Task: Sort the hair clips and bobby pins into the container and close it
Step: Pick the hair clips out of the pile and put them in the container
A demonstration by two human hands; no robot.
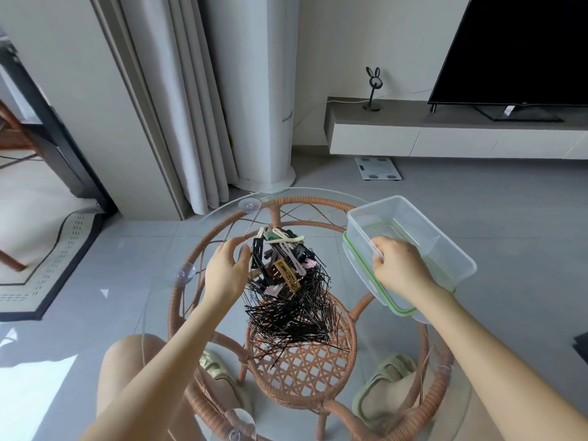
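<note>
Pale curtains (178,106) are hanging in long folds beside a white round column (254,90). Grey floor tiles (477,218) are stretching out to a floating white cabinet (445,143), which is carrying a dark television (515,49) and a wire rabbit ornament (373,87). A bathroom scale (378,168) is lying just under the cabinet. Sunlight (31,393) is falling on the floor at the left, near a patterned rug (57,265). A glass tabletop (222,208) is resting on a rattan frame (305,202).

Head-worn wide-angle view looks forward and down, close over the glass table (313,200)
</note>
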